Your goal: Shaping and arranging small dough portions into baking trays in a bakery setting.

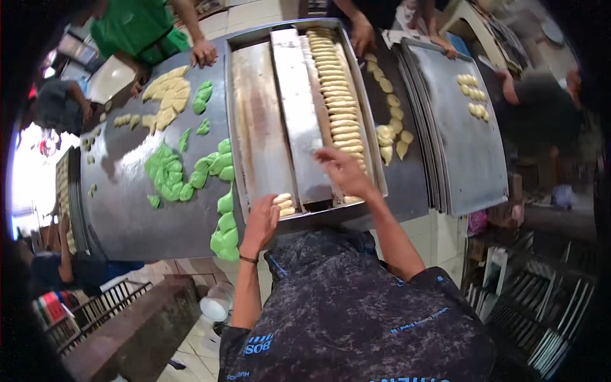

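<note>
In front of me lies a long metal tray [371,137] with raised sides and lengthwise metal strips [296,108]. A close row of pale yellow dough rolls [339,95] fills its right channel. Several more short dough rolls [286,209] lie at the near end of the left channel. My left hand [259,221] is at that corner, its fingers closed at the end of the uppermost roll there; the hand partly hides the contact. My right hand [347,172] hovers over the near end of the right row, fingers stretched toward the left, holding nothing visible.
Green dough pieces [167,172] and yellow dough pieces [168,95] lie on the metal table [133,216] at left. More yellow pieces [394,114] trail along the tray's right. Stacked metal trays [455,146] stand farther right. Other people's hands [203,53] work around the table.
</note>
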Available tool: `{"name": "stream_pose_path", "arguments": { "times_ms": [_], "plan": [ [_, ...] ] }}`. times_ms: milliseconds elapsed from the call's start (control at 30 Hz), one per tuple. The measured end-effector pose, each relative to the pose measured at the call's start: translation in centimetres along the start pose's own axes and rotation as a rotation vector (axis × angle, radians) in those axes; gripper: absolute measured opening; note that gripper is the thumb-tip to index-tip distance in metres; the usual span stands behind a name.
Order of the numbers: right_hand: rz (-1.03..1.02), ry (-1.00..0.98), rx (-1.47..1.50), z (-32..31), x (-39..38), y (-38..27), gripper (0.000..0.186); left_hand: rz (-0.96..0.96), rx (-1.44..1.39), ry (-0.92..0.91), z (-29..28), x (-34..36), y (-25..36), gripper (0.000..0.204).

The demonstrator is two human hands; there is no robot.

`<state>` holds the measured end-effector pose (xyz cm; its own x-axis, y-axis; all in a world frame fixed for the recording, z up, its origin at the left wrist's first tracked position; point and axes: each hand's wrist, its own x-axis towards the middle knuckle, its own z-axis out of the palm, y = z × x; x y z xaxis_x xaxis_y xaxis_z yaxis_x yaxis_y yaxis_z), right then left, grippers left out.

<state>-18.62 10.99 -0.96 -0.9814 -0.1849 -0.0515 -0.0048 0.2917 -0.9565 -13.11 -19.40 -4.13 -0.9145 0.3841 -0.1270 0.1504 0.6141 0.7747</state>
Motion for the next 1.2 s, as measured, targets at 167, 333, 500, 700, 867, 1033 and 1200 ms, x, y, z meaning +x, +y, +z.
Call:
{"name": "stream_pose_path", "arguments": {
  "times_ms": [167,333,500,700,867,1033,1200],
  "plan": [
    [0.190,0.607,-0.175,-12.6,-3.4,8.1,0.028,-0.078,0.113,-0.004,2.0,-0.7,4.2,0.041],
    [0.605,0.929,-0.600,-17.3,-4.4,16.3,0.045,0.120,0.183,0.240,3.3,0.1,9.6,0.043],
    [0.432,0.790,-0.580,-14.8,-4.8,19.6,0.039,0.167,0.131,0.182,6.8,0.0,15.4,0.043],
    [0.481,0.418,-0.514,-14.7,-18.2,18.6,0.043,-0.071,-0.023,0.225,11.1,-4.9,17.3,0.039],
    [0.452,0.280,-0.395,-16.4,-27.4,15.2,0.022,-0.206,-0.144,0.275,15.2,-8.6,16.7,0.033],
    [0.195,0.356,-0.383,-16.8,-27.5,12.5,0.020,-0.195,-0.394,0.248,18.5,-8.0,19.5,0.032],
    [-0.003,0.340,-0.847,-14.1,-24.1,14.6,0.043,-0.094,-0.380,0.279,18.4,-4.7,22.9,0.033]
  ]
}}
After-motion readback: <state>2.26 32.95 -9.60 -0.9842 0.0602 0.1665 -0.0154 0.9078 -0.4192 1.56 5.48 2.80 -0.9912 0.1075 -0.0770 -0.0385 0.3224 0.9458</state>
